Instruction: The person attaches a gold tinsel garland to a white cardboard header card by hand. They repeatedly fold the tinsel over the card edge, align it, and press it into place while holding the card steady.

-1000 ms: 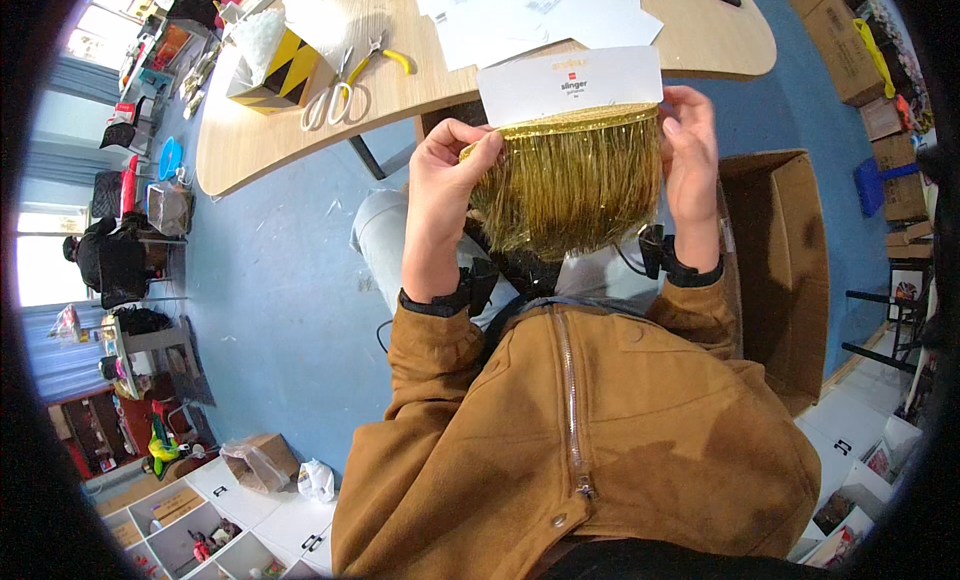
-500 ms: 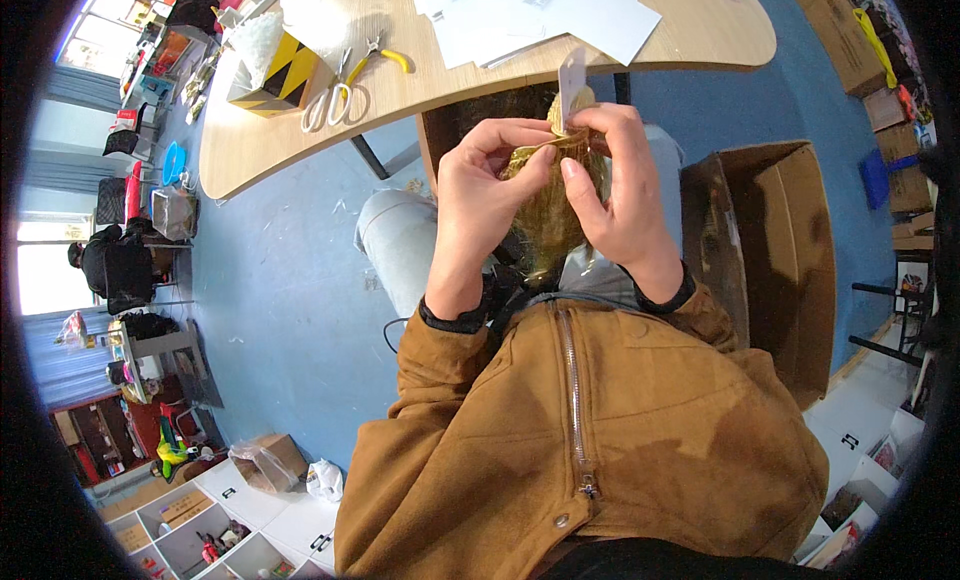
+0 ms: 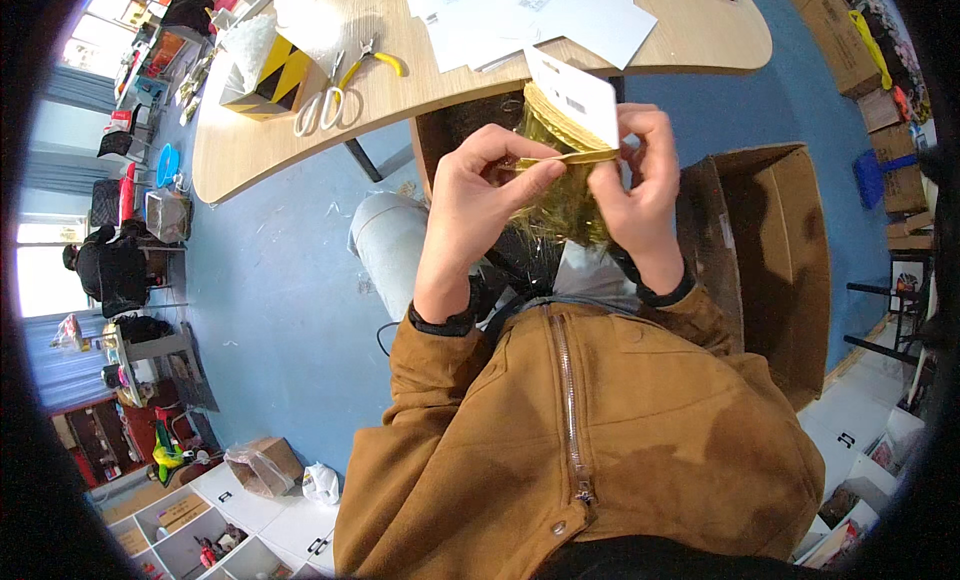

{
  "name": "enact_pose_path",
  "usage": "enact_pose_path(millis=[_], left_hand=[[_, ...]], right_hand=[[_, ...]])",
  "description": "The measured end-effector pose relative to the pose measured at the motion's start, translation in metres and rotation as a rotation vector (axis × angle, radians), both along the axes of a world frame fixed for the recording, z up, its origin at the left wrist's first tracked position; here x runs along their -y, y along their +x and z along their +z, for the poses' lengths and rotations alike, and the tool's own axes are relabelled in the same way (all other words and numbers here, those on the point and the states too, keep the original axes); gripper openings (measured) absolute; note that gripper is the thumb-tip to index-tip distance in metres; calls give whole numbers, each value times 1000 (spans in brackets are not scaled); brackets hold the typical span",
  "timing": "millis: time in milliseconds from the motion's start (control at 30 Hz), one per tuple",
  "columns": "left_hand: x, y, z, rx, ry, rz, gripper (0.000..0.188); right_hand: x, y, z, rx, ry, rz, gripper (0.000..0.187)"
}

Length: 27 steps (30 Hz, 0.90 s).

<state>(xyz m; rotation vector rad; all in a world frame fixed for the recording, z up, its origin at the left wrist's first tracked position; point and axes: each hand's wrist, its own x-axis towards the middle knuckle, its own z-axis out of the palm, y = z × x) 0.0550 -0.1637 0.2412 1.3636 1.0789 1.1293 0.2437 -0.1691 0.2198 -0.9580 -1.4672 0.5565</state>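
Note:
A bundle of gold tinsel fringe (image 3: 563, 218) hangs between my hands over my lap. Its braided upper edge lies in layers against a white card (image 3: 583, 92), which tilts up above the bundle. My left hand (image 3: 478, 185) is closed in a pinch on the gold edge band at the left. On the other side, my right hand (image 3: 645, 190) has its fingers closed around the band and the card's lower right corner. The right fingertips are partly hidden behind the card.
Beyond my hands is a light wooden table (image 3: 690, 40) with white sheets (image 3: 470, 25), white-handled scissors (image 3: 322, 108), yellow-handled pliers (image 3: 370, 62) and a black-and-yellow striped box (image 3: 275, 85). An open cardboard box (image 3: 785, 270) stands at my right. Someone in black (image 3: 110, 270) sits far left.
The white card has turned to show its broad face, and the layered gold edge now shows. My hands have spread apart, with the gold band stretched between them.

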Motion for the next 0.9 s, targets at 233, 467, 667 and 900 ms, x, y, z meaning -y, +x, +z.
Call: enact_pose_path(millis=[233, 467, 667, 900], left_hand=[[-3, -25, 8, -281, 138, 24, 12], [-2, -33, 6, -273, 61, -48, 11], [-3, -33, 2, -247, 26, -78, 11], [-3, -32, 4, -346, 102, -69, 19]], right_hand=[[-2, 25, 4, -211, -117, 154, 27], [-4, 36, 4, -328, -177, 232, 31], [-5, 41, 5, -309, -183, 225, 30], [-3, 40, 8, -313, -209, 228, 30]])
